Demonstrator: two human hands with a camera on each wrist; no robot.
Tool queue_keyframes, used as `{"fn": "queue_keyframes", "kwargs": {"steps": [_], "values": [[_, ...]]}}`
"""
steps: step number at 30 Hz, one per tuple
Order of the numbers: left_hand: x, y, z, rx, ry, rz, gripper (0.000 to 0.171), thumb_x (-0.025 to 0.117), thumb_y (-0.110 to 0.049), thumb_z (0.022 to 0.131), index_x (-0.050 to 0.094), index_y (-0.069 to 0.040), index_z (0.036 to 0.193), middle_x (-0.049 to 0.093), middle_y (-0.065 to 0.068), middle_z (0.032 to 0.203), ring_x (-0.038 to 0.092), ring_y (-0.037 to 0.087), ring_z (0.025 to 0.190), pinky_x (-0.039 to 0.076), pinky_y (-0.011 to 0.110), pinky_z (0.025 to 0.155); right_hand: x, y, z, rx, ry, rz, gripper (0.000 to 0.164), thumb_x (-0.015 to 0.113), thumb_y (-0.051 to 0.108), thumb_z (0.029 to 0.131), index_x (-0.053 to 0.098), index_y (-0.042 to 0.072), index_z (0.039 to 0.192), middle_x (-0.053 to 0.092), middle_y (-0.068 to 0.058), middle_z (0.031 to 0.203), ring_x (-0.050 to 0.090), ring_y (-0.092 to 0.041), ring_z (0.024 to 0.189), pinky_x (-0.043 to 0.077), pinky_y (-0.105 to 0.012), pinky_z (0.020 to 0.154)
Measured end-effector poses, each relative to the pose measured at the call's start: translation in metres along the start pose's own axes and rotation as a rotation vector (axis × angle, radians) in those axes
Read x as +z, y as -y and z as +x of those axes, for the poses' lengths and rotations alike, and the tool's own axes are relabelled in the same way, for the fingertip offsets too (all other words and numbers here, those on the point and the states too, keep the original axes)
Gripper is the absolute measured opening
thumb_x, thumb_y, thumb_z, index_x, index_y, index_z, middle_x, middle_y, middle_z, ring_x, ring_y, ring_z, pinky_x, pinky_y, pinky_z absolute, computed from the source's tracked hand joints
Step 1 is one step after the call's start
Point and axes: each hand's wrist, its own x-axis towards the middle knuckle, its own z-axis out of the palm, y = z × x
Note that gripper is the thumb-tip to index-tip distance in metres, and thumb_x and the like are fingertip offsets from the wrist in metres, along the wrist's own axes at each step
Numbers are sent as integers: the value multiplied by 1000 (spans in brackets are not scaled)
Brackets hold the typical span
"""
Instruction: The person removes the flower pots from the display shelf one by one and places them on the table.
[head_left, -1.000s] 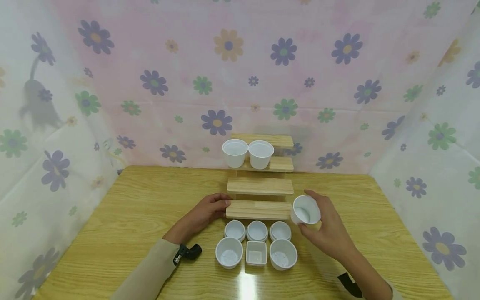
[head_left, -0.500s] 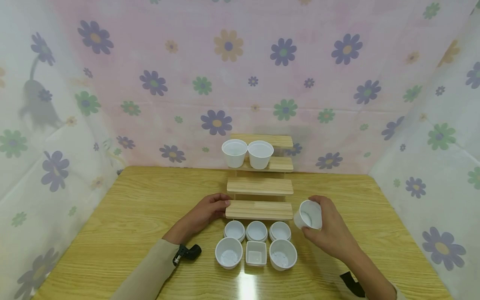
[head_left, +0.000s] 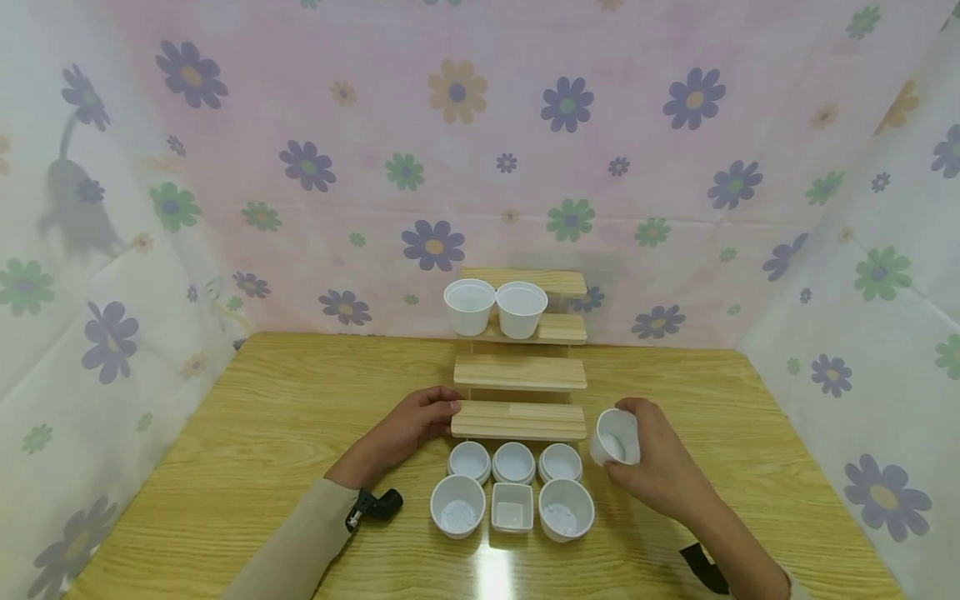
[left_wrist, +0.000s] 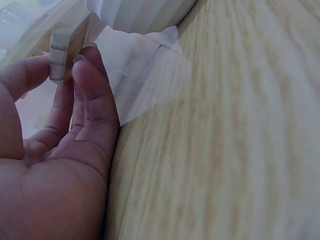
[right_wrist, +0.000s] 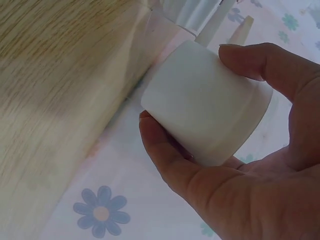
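Observation:
A stepped wooden display stand [head_left: 517,421] rises on the table, its plank shelves joined by clear side panels. My left hand [head_left: 408,429] pinches the left end of its lowest shelf; the left wrist view shows thumb and fingers on the plank end [left_wrist: 62,50]. Just right of that shelf, my right hand [head_left: 663,467] holds a white plastic cup [head_left: 615,437], tilted with its mouth facing me. In the right wrist view the fingers and thumb wrap the wall of the cup [right_wrist: 200,100]. Two more white cups, a left one [head_left: 470,310] and a right one [head_left: 522,311], stand on an upper shelf.
Before the stand are three low round white pots, one in the middle [head_left: 514,462]. In front of them stand a square white pot [head_left: 513,507] between a left cup [head_left: 458,506] and a right cup [head_left: 566,509]. A flowered cloth [head_left: 510,192] hangs behind the table.
The right hand has moved slightly right and down with the cup, away from the end of the lowest shelf. The left hand and the stand have stayed put.

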Motion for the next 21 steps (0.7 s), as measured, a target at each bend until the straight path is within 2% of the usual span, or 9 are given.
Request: {"fn": "queue_keyframes", "kwargs": {"steps": [10,21], "values": [[0,1,1,-8,-10,-6,36,60,-19,110,59,5,136,67,13,125,69,21,105,58,32,90,6,-5,0,45,100,-12,78,90,9,80,47,-1,144,56,-23,130,61,-33,109,56,-47,84],[-1,3,2,-2,-2,1,38,61,-22,110,59,4,137,67,12,125,69,22,105,58,33,90,17,-13,2,19,92,-40,78,91,6,77,48,-4,141,58,-24,125,62,-33,106,56,-49,86]]}}
